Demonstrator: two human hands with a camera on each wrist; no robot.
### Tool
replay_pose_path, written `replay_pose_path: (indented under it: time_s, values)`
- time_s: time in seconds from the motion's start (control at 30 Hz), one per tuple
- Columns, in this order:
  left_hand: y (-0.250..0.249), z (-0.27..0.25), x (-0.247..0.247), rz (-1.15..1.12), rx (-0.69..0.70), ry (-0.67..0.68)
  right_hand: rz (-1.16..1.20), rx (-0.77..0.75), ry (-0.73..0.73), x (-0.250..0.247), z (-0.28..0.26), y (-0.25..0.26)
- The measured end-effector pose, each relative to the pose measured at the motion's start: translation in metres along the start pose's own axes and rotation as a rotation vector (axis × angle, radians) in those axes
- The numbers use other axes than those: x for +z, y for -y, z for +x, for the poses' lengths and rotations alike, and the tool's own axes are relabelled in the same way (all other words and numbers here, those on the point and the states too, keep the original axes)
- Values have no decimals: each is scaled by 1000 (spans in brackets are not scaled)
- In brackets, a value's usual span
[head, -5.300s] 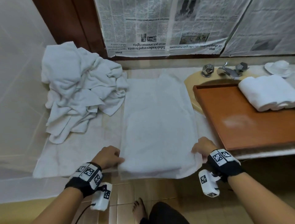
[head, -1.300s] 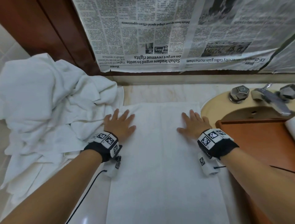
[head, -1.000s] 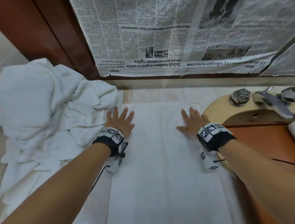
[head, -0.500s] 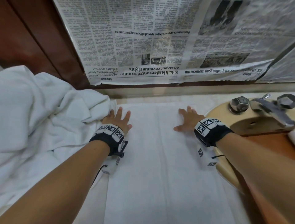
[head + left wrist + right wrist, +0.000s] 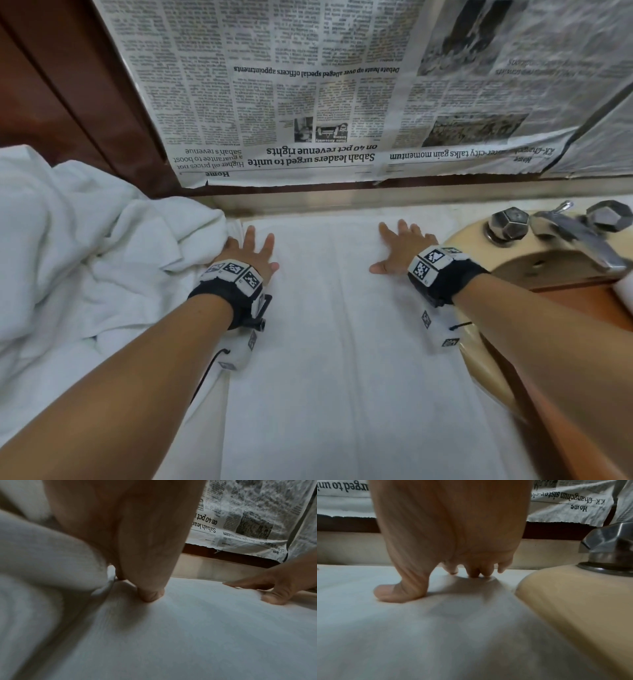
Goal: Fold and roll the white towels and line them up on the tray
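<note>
A white towel (image 5: 329,342) lies folded into a long flat strip on the counter, running away from me. My left hand (image 5: 251,255) presses flat on its far left part, fingers spread, right beside the pile of loose towels (image 5: 78,260). My right hand (image 5: 399,250) presses flat on its far right part, next to the basin. In the left wrist view the left hand (image 5: 149,593) touches the towel (image 5: 188,635). From the right wrist view, the right hand (image 5: 436,585) presses the towel (image 5: 436,635). The brown tray (image 5: 579,305) shows only its corner at the right edge.
A beige basin (image 5: 534,260) with a metal tap (image 5: 579,236) and two knobs sits at the right, also showing as basin (image 5: 573,601) and knob (image 5: 607,545). Newspaper (image 5: 342,85) covers the wall behind the counter. A rolled towel's edge (image 5: 625,291) shows on the tray.
Both flat hands have slid along the towel away from me towards its far end, smoothing it. The view has moved closer to the wall.
</note>
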State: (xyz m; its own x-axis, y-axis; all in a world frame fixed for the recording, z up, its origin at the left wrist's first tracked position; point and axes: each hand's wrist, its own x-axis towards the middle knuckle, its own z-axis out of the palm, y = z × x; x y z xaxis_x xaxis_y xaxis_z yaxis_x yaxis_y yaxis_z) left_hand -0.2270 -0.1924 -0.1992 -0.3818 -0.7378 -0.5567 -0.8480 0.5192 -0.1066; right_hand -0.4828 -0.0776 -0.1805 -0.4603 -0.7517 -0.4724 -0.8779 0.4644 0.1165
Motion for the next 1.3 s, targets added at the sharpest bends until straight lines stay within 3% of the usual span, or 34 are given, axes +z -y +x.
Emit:
replay_pose_path:
  time_s: [0.1, 0.23, 0.53, 0.63, 0.7, 0.77, 0.87, 1.0, 1.17, 1.3]
  values:
    - [1, -3, 0, -28, 4, 3, 121, -28, -113, 20, -41, 16]
    - [2, -10, -1, -57, 24, 2, 199, -62, 15, 66, -93, 16]
    - [6, -7, 0, -135, -3, -24, 189, -68, 12, 71, -92, 5]
    - [-7, -42, 3, -148, 17, -129, 188, -67, -53, 77, -119, 8]
    - [-26, -81, 23, -122, 112, -224, 208, -123, -56, 97, -145, 6]
    - [-41, -120, 56, -77, 191, -193, 229, -147, -32, 115, -165, -5]
    - [-27, -142, 91, -60, 97, -135, 208, -172, -54, 126, -173, -22]
    - [-19, -151, 95, -64, 10, -111, 209, -164, -43, 120, -174, -19]
    - [-68, -214, 127, -241, 119, -108, 245, -246, 2, 138, -222, -11]
    - [-65, -253, 181, -209, 23, -135, 206, -289, 38, 163, -245, -35]
